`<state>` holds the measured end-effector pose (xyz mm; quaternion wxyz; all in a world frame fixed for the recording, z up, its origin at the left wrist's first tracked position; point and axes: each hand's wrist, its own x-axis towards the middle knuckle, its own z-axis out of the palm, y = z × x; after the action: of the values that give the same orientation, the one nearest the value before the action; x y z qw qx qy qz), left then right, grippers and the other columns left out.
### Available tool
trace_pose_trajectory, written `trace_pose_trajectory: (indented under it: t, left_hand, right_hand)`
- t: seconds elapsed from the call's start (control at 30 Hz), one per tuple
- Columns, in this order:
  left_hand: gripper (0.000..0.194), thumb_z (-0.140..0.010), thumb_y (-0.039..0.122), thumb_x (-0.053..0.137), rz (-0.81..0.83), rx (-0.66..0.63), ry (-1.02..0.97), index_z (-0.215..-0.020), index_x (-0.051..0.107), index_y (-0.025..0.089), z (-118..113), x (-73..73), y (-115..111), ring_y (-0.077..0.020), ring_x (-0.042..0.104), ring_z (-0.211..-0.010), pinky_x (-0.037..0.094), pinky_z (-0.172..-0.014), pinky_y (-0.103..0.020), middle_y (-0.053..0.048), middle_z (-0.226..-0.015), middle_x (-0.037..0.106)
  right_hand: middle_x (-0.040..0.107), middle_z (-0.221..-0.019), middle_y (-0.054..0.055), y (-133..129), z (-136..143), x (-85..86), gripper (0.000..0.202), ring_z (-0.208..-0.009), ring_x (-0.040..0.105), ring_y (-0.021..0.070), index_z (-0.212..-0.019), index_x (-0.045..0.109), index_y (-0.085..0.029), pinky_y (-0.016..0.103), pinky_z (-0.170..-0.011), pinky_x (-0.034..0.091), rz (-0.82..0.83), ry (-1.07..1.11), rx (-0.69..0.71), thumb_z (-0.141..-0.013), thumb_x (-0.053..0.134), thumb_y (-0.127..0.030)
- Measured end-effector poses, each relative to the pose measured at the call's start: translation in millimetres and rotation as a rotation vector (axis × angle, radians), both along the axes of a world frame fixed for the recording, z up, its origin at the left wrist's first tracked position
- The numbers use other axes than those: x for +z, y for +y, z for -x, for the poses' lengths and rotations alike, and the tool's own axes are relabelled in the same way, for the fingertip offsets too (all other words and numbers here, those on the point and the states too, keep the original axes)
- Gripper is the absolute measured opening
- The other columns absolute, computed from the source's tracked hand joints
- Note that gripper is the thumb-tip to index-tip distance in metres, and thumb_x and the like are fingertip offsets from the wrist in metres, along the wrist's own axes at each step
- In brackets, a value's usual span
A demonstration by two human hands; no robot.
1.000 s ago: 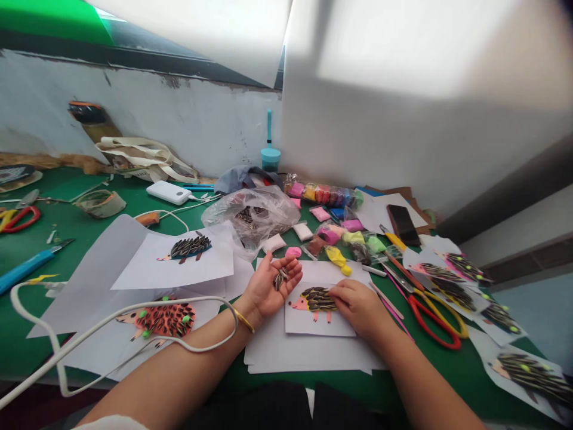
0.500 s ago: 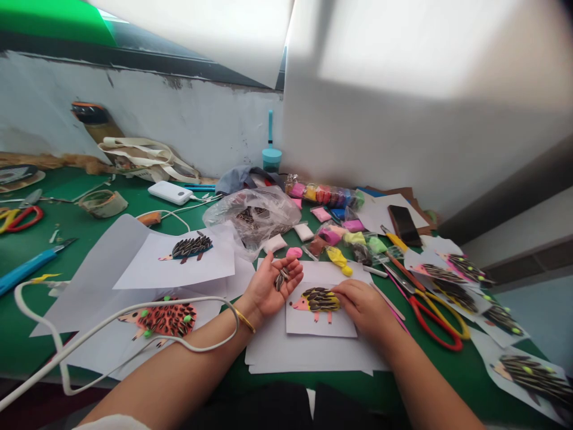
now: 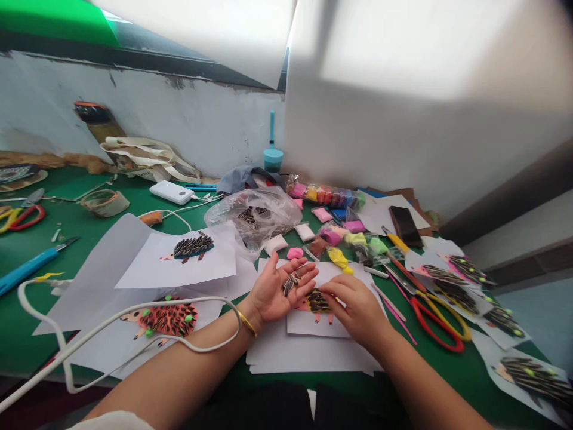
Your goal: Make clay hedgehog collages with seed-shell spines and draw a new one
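My left hand [image 3: 278, 294] is turned palm up with its fingers stretched out, and it holds several striped sunflower seeds [image 3: 290, 283]. Just to its right, my right hand [image 3: 353, 304] has its fingers pinched together; whatever is between them is hidden. Beneath both hands lies a small white card [image 3: 308, 327] bearing a hedgehog [image 3: 319, 300] with a pink face and legs and dark seeds on a yellow back. My hands cover part of the hedgehog. The card rests on a stack of white paper [image 3: 277, 357].
A clear bag of seeds [image 3: 250, 218] and colored clay packets [image 3: 332, 235] lie behind my hands. Red-and-yellow scissors [image 3: 441, 322], a phone [image 3: 405, 226] and finished hedgehog cards [image 3: 528, 376] are at right. A white cable [image 3: 147, 307] crosses my left forearm, over another hedgehog picture [image 3: 172, 316].
My left hand has moved right, so its fingertips now reach over the hedgehog card. My right hand has shifted slightly left from the hedgehog's rear, closer to the left fingers.
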<state>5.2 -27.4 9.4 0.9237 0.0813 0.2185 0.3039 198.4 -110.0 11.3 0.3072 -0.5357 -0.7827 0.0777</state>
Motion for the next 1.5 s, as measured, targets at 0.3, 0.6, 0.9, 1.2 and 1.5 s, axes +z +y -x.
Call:
trace_pose_trajectory:
  t: [0.3,0.6,0.9,1.2,1.5]
  left_hand:
    - [0.068,-0.092,0.064,0.033,-0.094,-0.185,-0.087,-0.129,0.054,0.01,3.1,2.0,-6.2,-0.0222,0.068,-0.081,0.054,-0.079,-0.034,-0.015,-0.098,0.068]
    - [0.064,-0.093,0.06,0.037,-0.038,-0.005,-0.047,-0.121,0.056,0.007,0.3,0.9,-1.2,-0.0287,0.056,-0.121,0.048,-0.099,-0.037,-0.022,-0.127,0.059]
    - [0.054,-0.096,0.053,0.037,0.022,0.194,0.113,-0.107,0.063,0.008,-1.4,-8.2,10.6,-0.0238,0.066,-0.103,0.055,-0.089,-0.034,-0.017,-0.106,0.068]
    - [0.052,-0.097,0.05,0.036,0.045,0.233,0.16,-0.104,0.063,0.007,-2.9,-11.2,12.8,-0.0226,0.068,-0.096,0.057,-0.083,-0.033,-0.017,-0.106,0.068]
    - [0.051,-0.097,0.05,0.036,0.052,0.229,0.158,-0.104,0.063,0.007,-3.2,-11.2,13.1,-0.0226,0.068,-0.095,0.057,-0.081,-0.032,-0.018,-0.106,0.068]
  right_hand:
    - [0.066,-0.087,0.006,27.3,28.5,13.1,0.024,-0.082,0.06,0.0211,-0.106,0.07,-0.025,0.032,-0.071,0.047,0.042,-0.098,0.028,-0.09,0.054,-0.018]
    - [0.07,-0.088,0.004,16.0,-17.4,1.5,0.018,-0.079,0.066,0.0196,-0.1,0.065,-0.022,0.032,-0.073,0.051,0.108,0.243,-0.255,-0.093,0.049,-0.027]
    - [0.071,-0.092,0.004,4.6,-48.1,-28.3,0.036,-0.076,0.065,0.0205,-0.12,0.061,-0.022,0.033,-0.069,0.051,0.369,0.087,-0.362,-0.087,0.049,-0.03]
    - [0.073,-0.093,0.004,3.6,-46.8,-31.7,0.02,-0.086,0.066,0.0222,-0.091,0.07,-0.024,0.033,-0.077,0.05,0.39,0.075,-0.297,-0.085,0.052,-0.029]
    - [0.069,-0.085,0.002,3.2,-33.7,-26.8,0.015,-0.081,0.063,0.0197,-0.082,0.068,-0.023,0.031,-0.073,0.047,0.36,0.096,-0.297,-0.082,0.053,-0.025]
